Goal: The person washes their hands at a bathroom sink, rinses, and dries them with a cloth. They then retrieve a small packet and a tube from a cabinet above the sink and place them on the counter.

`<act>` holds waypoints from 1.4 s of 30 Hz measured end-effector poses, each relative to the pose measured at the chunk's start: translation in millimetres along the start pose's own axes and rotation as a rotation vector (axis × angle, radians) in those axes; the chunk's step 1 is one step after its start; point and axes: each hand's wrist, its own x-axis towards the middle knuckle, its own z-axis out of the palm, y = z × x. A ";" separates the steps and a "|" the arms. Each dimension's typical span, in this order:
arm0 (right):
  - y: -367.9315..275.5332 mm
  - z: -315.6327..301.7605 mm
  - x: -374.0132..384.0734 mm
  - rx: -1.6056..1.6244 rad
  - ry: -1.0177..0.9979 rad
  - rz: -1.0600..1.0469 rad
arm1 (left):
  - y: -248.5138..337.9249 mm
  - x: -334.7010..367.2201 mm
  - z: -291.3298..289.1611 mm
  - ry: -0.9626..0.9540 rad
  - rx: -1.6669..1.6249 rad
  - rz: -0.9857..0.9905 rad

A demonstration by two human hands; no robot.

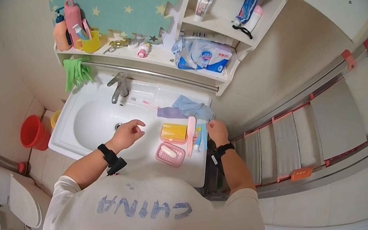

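Note:
Over the white basin (91, 122) hovers my left hand (126, 136), its fingers loosely bent and apart, with nothing in them. My right hand (217, 132) is closed at the right edge of the counter, against the end of a crumpled blue cloth (192, 107); whatever its fingers hold is hidden. Left of it lie a light blue tube (198, 138) and a long pink case (190, 135). Beside these are a yellow box (174, 132) in a pink holder and a white soap bar (168, 151) in a pink soap dish (175, 161). A purple cloth (171, 113) and pink toothbrush (150, 105) lie behind.
A metal faucet (120, 88) rises behind the basin. A green cloth (75, 73) hangs from the rail (151, 75) under a shelf of bottles and packages. On the right leans a folding ladder (288, 141). A red bucket (36, 132) and a toilet (24, 195) stand left.

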 end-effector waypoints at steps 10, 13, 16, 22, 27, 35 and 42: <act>-142.6 -181.2 44.4 0.039 0.577 -0.390 | 0.0 4.2 -12.4 0.113 -0.163 0.097; -175.9 -217.6 55.5 0.020 0.662 -0.493 | -2.6 3.2 -17.6 0.104 -0.155 0.099; -196.3 -237.2 73.2 -0.064 0.744 -0.481 | -5.5 -1.7 -23.4 0.119 -0.144 0.108; -203.4 -258.6 111.8 -0.259 0.654 -0.216 | -10.2 -12.7 -39.4 0.176 -0.166 0.097; -199.6 -260.2 118.3 -0.124 0.631 -0.281 | -18.4 -19.2 -44.2 0.179 -0.240 0.060; -197.6 -238.6 92.4 0.154 0.706 -0.587 | -26.4 -18.8 -44.3 0.152 -0.270 0.089; -201.5 -174.5 63.9 0.264 0.591 -0.712 | -19.0 -19.1 -38.4 0.140 -0.219 0.046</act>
